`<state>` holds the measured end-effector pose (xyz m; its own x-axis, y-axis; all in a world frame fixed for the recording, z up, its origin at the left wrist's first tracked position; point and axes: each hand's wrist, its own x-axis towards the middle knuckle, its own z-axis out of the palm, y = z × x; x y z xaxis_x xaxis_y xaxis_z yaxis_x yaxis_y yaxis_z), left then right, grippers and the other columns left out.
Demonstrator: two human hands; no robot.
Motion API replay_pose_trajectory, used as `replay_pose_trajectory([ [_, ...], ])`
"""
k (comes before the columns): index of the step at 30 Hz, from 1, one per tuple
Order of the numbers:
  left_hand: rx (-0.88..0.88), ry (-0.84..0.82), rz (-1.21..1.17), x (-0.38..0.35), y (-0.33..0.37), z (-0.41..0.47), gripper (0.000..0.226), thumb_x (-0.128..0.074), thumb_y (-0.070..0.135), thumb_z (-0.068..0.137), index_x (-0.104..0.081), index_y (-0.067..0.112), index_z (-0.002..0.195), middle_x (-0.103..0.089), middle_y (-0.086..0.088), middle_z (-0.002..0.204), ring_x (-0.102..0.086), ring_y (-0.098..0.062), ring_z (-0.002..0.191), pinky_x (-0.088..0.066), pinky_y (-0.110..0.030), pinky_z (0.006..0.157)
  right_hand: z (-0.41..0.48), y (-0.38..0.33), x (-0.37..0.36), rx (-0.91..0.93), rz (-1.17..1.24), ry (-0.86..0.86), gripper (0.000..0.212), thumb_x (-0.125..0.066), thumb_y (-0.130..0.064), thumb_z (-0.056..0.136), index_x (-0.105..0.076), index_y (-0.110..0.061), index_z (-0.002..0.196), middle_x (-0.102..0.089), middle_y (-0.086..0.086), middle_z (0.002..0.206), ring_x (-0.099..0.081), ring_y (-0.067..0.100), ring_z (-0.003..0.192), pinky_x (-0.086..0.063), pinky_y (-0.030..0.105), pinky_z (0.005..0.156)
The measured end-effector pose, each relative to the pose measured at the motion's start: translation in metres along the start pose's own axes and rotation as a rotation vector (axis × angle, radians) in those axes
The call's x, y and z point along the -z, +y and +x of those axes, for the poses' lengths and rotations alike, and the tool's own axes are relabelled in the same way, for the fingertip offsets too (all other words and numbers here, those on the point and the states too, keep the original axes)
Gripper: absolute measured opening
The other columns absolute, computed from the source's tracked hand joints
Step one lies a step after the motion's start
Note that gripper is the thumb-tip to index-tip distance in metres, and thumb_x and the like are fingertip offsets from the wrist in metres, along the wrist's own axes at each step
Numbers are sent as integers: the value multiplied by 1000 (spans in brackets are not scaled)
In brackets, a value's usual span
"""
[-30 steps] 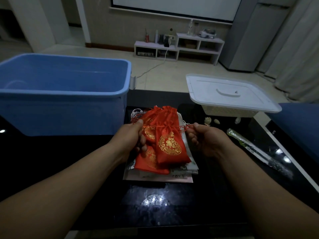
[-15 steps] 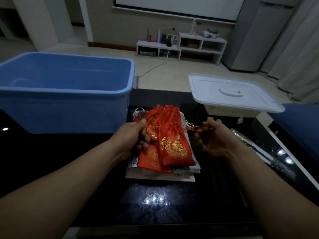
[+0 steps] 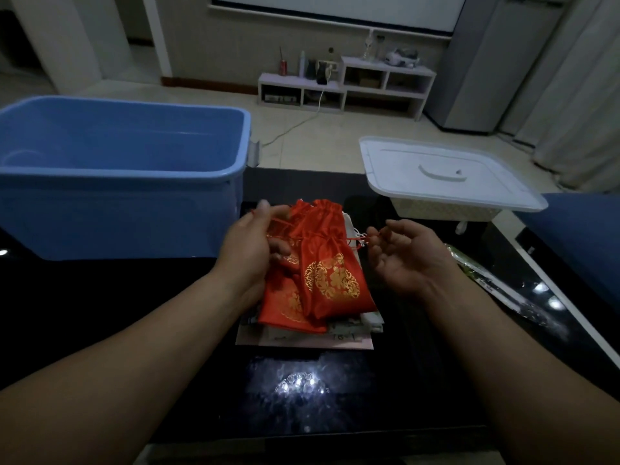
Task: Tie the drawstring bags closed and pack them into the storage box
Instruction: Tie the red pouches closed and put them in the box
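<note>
A red drawstring bag (image 3: 330, 270) with a gold emblem lies on top of a small pile, its neck cinched. My left hand (image 3: 250, 250) holds its left side and pinches the red drawstring near the neck. My right hand (image 3: 407, 255) is palm up to the right, fingers loosely curled, the cord's right end caught at its fingertips. A second red bag (image 3: 285, 308) lies beneath, over several pale bags (image 3: 362, 325). The blue storage box (image 3: 110, 176) stands open at the left.
A white lid (image 3: 446, 172) rests on a cream basket at the right rear. A clear wrapped item (image 3: 496, 283) lies along the black glossy table's right side. A blue seat shows at the far right. A lamp glare reflects on the table near me.
My right hand has loosened from a fist and turned palm up, easing its pull on the cord. My left hand has risen toward the bag's neck. The bag stays on the pile.
</note>
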<state>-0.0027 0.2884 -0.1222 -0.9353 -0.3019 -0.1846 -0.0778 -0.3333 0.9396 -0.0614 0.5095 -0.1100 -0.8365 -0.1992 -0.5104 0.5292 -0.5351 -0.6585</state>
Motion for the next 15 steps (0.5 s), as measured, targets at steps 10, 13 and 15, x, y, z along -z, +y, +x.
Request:
replay_pose_trajectory([
  [10,-466,-376,880,-25,5,-17,49,-38,55,107,-58,16,84,-62,0,74,-58,-17,67,-51,-46,70,-1,7,-16,10,-49,-65,18,-57,-16,101,-64,-8,86,-66,8,79,-63,16,67,-58,24,58],
  [13,-567,-318,1335,-21,-8,-10,48,-45,67,98,-47,25,77,-56,8,73,-53,-12,69,-45,-40,64,1,6,-17,37,-78,-25,22,-55,-18,101,-62,-12,81,-61,3,71,-57,13,61,-54,22,54],
  [15,-520,-268,1447,-14,-9,-3,51,-49,77,91,-43,28,77,-53,11,74,-51,-11,70,-38,-37,61,4,5,-16,40,-82,13,24,-53,-17,100,-57,-14,76,-54,0,67,-50,11,57,-48,22,52],
])
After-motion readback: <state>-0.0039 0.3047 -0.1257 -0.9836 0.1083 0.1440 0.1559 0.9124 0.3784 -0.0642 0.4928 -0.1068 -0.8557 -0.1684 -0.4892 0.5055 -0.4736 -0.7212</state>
